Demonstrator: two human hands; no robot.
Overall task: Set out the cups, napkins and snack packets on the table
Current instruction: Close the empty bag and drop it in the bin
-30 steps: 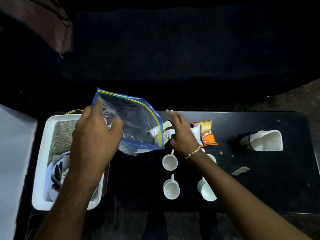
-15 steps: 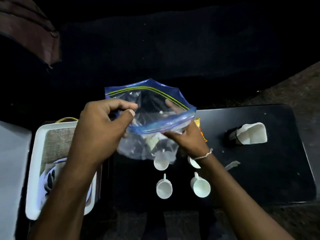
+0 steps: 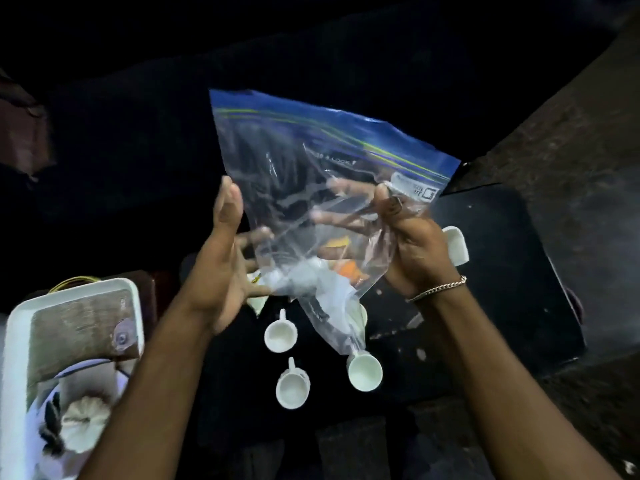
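Observation:
A clear zip bag [image 3: 311, 181] with a blue closure strip on top hangs upright above the black table [image 3: 502, 289]. My left hand [image 3: 221, 265] grips its left edge, thumb in front and fingers behind. My right hand [image 3: 415, 247], with a bracelet on the wrist, pinches its right side the same way. Something white shows through the bag's lower part; I cannot tell whether it is inside. An orange snack packet [image 3: 346, 268] is visible through the plastic. Three small white cups [image 3: 280, 336] [image 3: 292, 384] [image 3: 364, 370] stand on the table below.
A white tray [image 3: 17, 327] with a brown mat and a patterned plate sits at the left. A white container [image 3: 457, 245] lies on the table behind my right hand. The surroundings are dark; a rough floor shows at the right.
The bag has been lifted and spread flat between both hands, closure strip now on top. My right hand moved from under the bag to its right side.

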